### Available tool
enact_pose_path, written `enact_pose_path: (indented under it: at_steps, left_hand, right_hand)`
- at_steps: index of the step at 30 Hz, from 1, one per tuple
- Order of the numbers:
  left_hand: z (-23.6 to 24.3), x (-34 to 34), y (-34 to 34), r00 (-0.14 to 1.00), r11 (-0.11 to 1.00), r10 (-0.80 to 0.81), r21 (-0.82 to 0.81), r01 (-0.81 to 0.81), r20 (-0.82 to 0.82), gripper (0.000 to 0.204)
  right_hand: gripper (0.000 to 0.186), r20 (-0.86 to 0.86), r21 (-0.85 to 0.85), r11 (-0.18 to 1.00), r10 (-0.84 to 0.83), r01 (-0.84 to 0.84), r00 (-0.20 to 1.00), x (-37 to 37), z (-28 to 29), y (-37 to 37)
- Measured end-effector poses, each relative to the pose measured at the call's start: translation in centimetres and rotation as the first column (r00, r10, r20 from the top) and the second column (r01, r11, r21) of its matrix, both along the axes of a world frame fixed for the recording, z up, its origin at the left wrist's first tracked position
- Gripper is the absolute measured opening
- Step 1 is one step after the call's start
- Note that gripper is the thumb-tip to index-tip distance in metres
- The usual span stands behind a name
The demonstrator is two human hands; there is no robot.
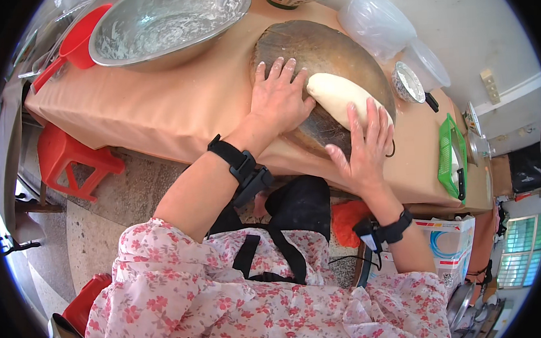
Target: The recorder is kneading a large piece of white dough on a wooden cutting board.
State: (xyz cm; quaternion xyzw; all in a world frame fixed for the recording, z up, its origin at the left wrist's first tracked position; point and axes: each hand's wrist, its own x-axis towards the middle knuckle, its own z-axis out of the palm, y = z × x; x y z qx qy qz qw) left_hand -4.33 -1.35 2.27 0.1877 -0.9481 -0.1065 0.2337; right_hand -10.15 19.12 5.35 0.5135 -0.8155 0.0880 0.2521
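Observation:
A smooth, pale log of dough (334,97) lies slantwise on a round, worn wooden board (295,41). My left hand (276,95) rests on the board's left side with fingers spread, its thumb close to the dough's far left end. At the dough's near right end is my right hand (366,143), its fingers stretched out over the dough and its thumb held apart. White flour clings to the fingertips of both hands. Part of the dough's right end is hidden behind the right fingers.
A large floury metal basin (175,49) and a red dipper (78,41) stand at the far left. A small bowl of white powder (408,81), a clear plastic tub (430,65) and a green basket (448,155) with a knife (461,183) sit to the right. A red stool (77,156) is on the floor.

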Motion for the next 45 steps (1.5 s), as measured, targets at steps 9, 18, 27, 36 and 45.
enact_pose_path:
  at_steps: [9, 18, 27, 36, 45]
  left_hand:
    - [-0.1, 0.3, 0.0, 1.0, 1.0, 0.002, -0.014, -0.002, -0.007, 0.057]
    - [0.2, 0.6, 0.1, 0.998, 1.0, -0.022, -0.003, 0.022, -0.057, 0.055]
    - [0.2, 0.2, 0.2, 0.996, 0.999, -0.038, 0.002, 0.038, -0.084, 0.055]
    - [-0.1, 0.2, 0.1, 0.997, 0.999, -0.027, 0.027, 0.029, -0.066, 0.056]
    - [0.1, 0.3, 0.0, 1.0, 1.0, -0.015, -0.001, 0.015, 0.028, 0.058]
  right_hand:
    - [0.067, 0.058, 0.032, 0.999, -0.032, 0.031, 0.998, -4.7, 1.3, -2.3]
    - [0.067, 0.455, 0.04, 0.994, -0.111, 0.104, 0.884, -20.0, 3.8, -8.8]
    - [0.076, 0.563, 0.076, 0.972, -0.227, 0.224, 0.795, -23.7, 3.0, -8.9]
    - [0.06, 0.348, 0.007, 0.998, -0.054, 0.055, 0.936, -11.4, 3.4, -5.2]
    - [0.067, -0.109, 0.057, 0.994, 0.097, -0.092, 0.989, -0.4, 1.1, 0.5]
